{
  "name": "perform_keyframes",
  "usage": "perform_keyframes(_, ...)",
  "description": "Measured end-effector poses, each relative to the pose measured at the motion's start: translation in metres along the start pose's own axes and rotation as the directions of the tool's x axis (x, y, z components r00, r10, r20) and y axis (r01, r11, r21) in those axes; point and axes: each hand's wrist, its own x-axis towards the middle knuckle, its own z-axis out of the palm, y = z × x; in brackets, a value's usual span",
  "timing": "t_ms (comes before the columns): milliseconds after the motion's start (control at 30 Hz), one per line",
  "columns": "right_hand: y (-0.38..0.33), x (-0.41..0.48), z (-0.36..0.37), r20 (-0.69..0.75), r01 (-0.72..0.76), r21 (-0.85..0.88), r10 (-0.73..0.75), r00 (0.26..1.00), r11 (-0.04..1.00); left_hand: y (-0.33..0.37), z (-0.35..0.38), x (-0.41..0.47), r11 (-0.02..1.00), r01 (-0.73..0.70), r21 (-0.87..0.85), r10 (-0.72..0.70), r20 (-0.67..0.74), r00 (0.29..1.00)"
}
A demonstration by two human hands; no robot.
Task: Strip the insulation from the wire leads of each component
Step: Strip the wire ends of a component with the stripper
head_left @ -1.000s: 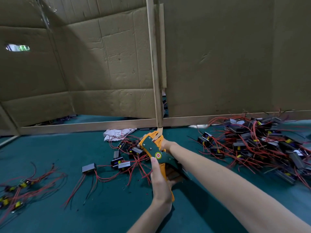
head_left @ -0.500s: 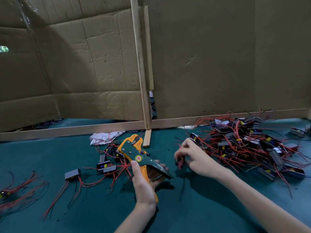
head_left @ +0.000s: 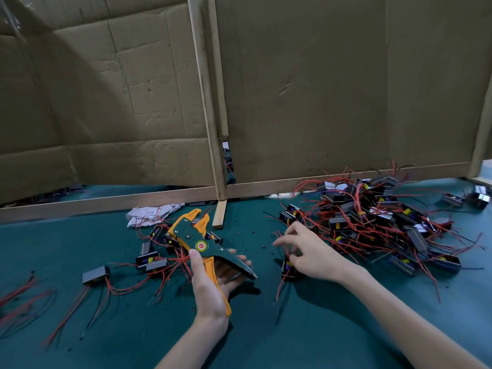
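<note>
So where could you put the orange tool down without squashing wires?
Bare green mat lies between left forearm and right forearm, and left of the white cloth. Crowded: the big pile at right, the small cluster behind the stripper.

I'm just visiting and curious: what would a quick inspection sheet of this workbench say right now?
Surface: teal mat, dotted with small dark scraps.
Job's things: orange-and-green wire stripper; big pile of components at right; smaller group left of the stripper.
Clutter: crumpled white cloth, short wood block.
Hands: left hand grips the stripper; right hand pinches one component.
Cables: red and black leads on the components; loose red bundle at far left.
Surroundings: cardboard walls on a wooden frame.
</note>
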Motion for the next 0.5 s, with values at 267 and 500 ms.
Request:
perform_keyframes(267,-0.016,-0.01,-0.012,0.265,0.159,0.18,-0.203,0.943,0.971,0.001,0.001,-0.001,0.999,0.025,0.025,-0.026,0.009,1.0)
perform_keyframes(500,-0.009,-0.009,-0.012,0.267,0.15,0.29,-0.23,0.936,0.945,0.002,0.0,-0.001,0.999,0.035,0.018,-0.035,0.002,0.999)
